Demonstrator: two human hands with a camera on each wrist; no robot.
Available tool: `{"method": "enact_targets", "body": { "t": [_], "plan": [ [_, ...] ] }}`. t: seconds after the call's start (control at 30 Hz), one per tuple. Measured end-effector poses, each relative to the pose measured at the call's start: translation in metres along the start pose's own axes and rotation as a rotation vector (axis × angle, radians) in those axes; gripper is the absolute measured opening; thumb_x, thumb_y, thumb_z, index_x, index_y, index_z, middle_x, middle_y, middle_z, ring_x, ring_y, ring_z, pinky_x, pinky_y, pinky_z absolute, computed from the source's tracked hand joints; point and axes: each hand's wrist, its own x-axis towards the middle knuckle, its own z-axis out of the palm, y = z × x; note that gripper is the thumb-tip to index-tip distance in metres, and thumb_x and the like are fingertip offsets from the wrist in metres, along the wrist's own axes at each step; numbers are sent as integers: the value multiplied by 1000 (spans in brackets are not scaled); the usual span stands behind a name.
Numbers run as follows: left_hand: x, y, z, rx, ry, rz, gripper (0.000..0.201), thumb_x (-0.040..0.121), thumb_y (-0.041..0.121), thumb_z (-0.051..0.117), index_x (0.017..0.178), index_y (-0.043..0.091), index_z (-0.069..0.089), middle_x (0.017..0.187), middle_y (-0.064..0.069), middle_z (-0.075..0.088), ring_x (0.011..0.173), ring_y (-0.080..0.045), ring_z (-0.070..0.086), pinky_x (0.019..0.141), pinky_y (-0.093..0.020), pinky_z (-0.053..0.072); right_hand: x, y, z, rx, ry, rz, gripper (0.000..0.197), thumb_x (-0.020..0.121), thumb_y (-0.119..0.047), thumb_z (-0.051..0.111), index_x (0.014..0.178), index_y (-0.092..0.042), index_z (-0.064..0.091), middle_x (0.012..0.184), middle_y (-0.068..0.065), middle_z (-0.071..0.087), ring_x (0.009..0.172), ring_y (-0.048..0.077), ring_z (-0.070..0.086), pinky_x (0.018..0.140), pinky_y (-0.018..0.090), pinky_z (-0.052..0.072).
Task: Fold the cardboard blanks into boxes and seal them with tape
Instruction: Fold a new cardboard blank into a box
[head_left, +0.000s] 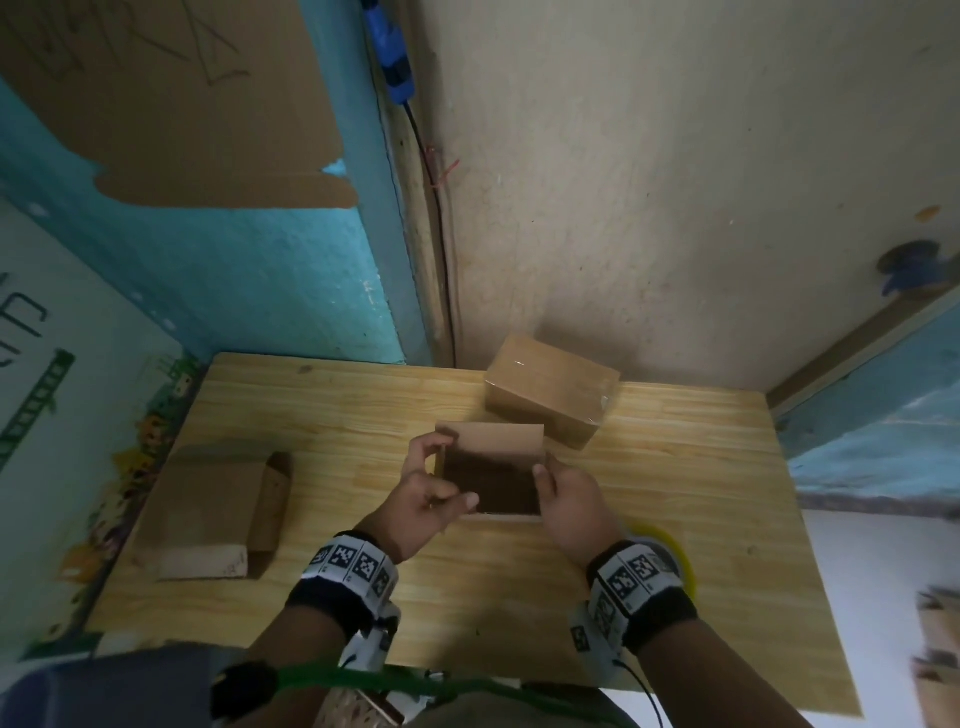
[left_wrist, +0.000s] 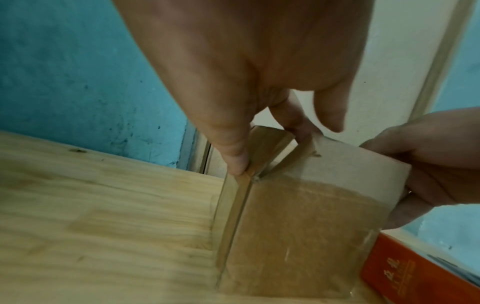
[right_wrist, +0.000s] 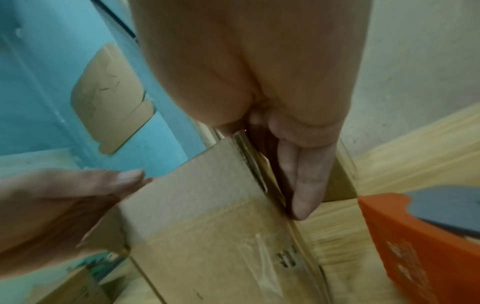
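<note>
An open-topped cardboard box (head_left: 493, 486) stands upright mid-table, its far flap raised. My left hand (head_left: 441, 478) pinches the box's left side flap, thumb outside and fingers inside; the left wrist view shows that hand (left_wrist: 270, 148) on the box (left_wrist: 298, 226). My right hand (head_left: 550, 483) grips the right wall. In the right wrist view its fingers (right_wrist: 303, 185) lie straight down along the box (right_wrist: 207, 216). Clear tape shows on the near face. A taped box (head_left: 550, 389) sits behind. A tape roll (head_left: 670, 551) lies under my right wrist.
Flat cardboard blanks (head_left: 208, 514) are stacked at the table's (head_left: 675, 467) left. An orange tape dispenser (right_wrist: 420, 246) lies right of the box near my right wrist. Walls close off the back and left, with cardboard (head_left: 171, 98) fixed to the blue wall.
</note>
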Motion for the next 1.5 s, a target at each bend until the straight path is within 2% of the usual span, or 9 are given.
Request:
{"method": "enact_targets", "body": {
  "t": [0.2,0.3,0.43,0.5,0.67,0.87,1.07,1.27,1.5],
  "plan": [
    [2,-11,12,-47,138,34,20,75,32,89,82,46,76,140,12,25,144,5,21,124,-40,26,5,6,15,54,-48,-29,39,114,-36,32,135,-14,56,85,-1,67,73,11,64,63,18,45],
    [5,-9,10,9,45,-25,20,81,30,84,76,48,77,144,15,18,150,-5,14,127,-47,19,7,8,13,107,-58,19,39,111,-39,45,142,-19,56,103,2,72,94,19,69,85,32,55],
    [7,-1,10,24,-30,-55,38,87,11,80,97,48,80,159,7,1,154,-13,0,128,-28,11,18,12,15,151,-67,216,39,96,-51,68,119,-20,69,110,-5,72,109,21,68,101,41,54],
    [6,5,8,29,-107,-129,55,87,8,79,129,42,66,163,3,-24,151,-9,-12,122,-14,10,20,13,17,150,-92,260,33,91,-51,72,103,-21,74,102,-3,76,100,21,71,98,45,57],
    [13,13,0,100,-299,-363,116,85,21,83,161,44,-3,141,1,-63,153,-29,-23,128,-39,18,17,9,22,110,-91,253,28,96,-43,72,107,-17,76,99,0,76,95,19,71,84,35,56],
    [19,12,-4,-51,-233,-355,140,78,18,89,152,52,-25,149,8,-56,154,-26,-12,66,-4,51,15,9,19,41,-229,214,62,78,-46,88,127,-17,65,117,-1,72,106,17,66,67,20,44],
    [24,-3,16,8,-219,-308,117,89,37,78,151,59,-19,150,11,-54,154,-24,-22,127,-42,18,12,10,26,66,-240,134,126,69,-44,95,158,-9,13,136,-1,58,131,20,58,104,31,51],
    [30,-6,31,-106,-27,-305,88,101,5,52,155,55,5,163,5,-37,156,-24,-15,122,-28,11,5,7,33,93,-195,111,168,57,-58,95,160,-12,-30,166,11,35,149,27,42,123,40,38],
    [25,-19,19,-215,-42,-339,128,93,4,69,145,56,-35,162,6,11,151,-18,25,120,-41,34,4,11,29,157,-179,78,173,57,-63,96,158,-11,-34,165,7,40,150,22,41,122,35,39]
  ]
}}
